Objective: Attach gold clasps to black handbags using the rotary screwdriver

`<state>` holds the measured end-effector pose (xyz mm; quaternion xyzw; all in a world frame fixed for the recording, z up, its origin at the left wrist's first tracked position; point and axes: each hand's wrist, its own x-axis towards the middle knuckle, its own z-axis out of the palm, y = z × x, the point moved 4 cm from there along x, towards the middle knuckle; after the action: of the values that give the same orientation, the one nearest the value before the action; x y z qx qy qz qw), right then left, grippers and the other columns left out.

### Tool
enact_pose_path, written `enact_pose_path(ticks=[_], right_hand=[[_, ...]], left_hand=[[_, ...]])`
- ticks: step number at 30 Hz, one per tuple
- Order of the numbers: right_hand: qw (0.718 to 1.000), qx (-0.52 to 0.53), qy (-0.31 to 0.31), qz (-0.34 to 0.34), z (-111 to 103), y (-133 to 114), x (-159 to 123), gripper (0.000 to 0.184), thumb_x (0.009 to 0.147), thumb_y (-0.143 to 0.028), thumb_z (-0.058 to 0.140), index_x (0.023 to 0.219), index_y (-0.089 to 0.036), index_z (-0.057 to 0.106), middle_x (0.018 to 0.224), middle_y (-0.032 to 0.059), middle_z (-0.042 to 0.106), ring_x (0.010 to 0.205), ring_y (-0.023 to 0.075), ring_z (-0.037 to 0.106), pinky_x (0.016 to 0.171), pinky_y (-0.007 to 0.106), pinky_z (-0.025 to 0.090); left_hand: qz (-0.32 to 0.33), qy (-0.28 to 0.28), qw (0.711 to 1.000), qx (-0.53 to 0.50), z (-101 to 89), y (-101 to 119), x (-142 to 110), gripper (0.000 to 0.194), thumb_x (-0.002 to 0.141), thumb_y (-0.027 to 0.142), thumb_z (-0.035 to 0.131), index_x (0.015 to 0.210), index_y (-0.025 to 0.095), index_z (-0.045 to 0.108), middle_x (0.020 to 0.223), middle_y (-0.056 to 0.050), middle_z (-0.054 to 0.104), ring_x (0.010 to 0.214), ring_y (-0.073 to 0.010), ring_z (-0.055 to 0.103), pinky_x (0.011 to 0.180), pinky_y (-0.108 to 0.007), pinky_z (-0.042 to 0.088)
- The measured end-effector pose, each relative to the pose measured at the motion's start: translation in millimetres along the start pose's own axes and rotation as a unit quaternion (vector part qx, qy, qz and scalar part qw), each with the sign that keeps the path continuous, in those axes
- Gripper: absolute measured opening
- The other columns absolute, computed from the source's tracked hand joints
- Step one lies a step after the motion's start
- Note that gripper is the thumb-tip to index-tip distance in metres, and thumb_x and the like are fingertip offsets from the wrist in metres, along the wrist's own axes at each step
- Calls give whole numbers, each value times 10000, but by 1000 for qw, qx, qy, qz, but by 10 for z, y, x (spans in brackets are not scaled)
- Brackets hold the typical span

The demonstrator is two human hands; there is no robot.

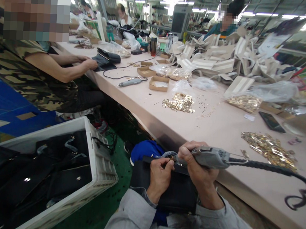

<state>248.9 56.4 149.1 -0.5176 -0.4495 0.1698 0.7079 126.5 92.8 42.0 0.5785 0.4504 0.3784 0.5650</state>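
The right hand point(200, 170) is wrapped in a full grip around a grey electric screwdriver point(209, 157), fingers pressed together about its body, with the tool's tip pointing toward the left hand point(160, 176). That hand pinches a small brass fitting point(171, 158) between thumb and fingertips, right at the tip of the tool; whether tip and fitting actually touch cannot be told. Directly beneath both grips lies a black leather bag point(174, 190), resting on the person's lap just short of the tabletop point(168, 122) edge, and the fitting sits at the bag's upper rim. From the back of the screwdriver, away from the grip, a black coiled cable point(280, 170) runs off over the tabletop. Just beyond the right grip a heap of gold metal parts point(269, 148) lies on the tabletop, and a second, smaller heap point(179, 103) lies farther off ahead of the hands. Well to the left of the left grip stands a white plastic crate point(99, 166) with black bags inside. Farther along the same side, a person in a camouflage shirt point(22, 70) rests a hand on another dark bag point(106, 59).
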Motion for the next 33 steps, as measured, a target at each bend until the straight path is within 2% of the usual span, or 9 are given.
enact_pose_path(ticks=[7,12,14,19,21,25,27,30,33], right_hand=[[999,-12,9,40,53,43,102,181,812,-265,838,790,-183,679,647,-5,657,526,159,623,533,322,528],[998,24,47,30,73,109,140,212,806,-249,841,715,-181,662,590,-11,632,490,158,599,511,326,528],[998,40,28,35,76,121,138,216,805,-232,842,721,-180,649,593,-15,627,483,154,597,502,315,519],[992,71,-91,51,112,102,117,191,787,-207,855,809,-171,669,662,-7,651,516,147,620,514,291,520],[992,59,-94,54,129,106,125,205,765,-214,874,804,-165,679,673,0,655,526,142,612,515,285,519],[996,67,-20,58,186,124,179,219,772,-246,870,759,-167,667,612,-9,629,472,141,579,472,285,494],[995,76,37,58,206,127,205,235,771,-245,869,736,-170,649,575,-16,613,447,144,570,457,285,481],[984,88,147,51,185,129,225,258,745,-224,880,747,-173,627,571,-27,604,443,140,563,452,279,469],[972,98,205,59,167,157,238,274,744,-236,871,749,-170,604,569,-35,584,436,133,553,446,273,455]], left_hand=[[15,3,1000,-10,-17,8,-12,289,866,284,638,602,177,690,545,-2,607,511,-140,486,533,-266,329],[12,-6,999,-30,-30,-11,-7,293,883,287,617,617,182,677,562,-1,588,535,-149,482,560,-274,331],[19,-8,999,-27,-32,-14,-9,295,885,278,614,611,182,666,577,-3,601,566,-157,510,595,-276,357],[36,0,999,-13,-40,-8,-29,297,891,266,604,612,179,654,604,-10,630,620,-175,555,655,-286,402],[39,0,999,-11,-42,-4,-39,284,890,264,600,625,179,658,606,-8,628,615,-175,547,646,-287,398],[43,-2,999,-9,-45,1,-53,259,889,244,592,648,183,666,629,-15,642,632,-182,559,647,-288,393],[43,-1,999,-11,-51,-6,-53,271,900,238,588,644,187,661,629,-12,634,639,-183,560,659,-287,398],[49,-2,999,-19,-60,-36,-46,276,918,252,592,660,190,666,641,-9,634,645,-181,555,673,-286,407],[44,1,999,-23,-63,-96,-36,272,921,273,608,673,188,682,644,-12,634,645,-180,555,662,-281,406]])
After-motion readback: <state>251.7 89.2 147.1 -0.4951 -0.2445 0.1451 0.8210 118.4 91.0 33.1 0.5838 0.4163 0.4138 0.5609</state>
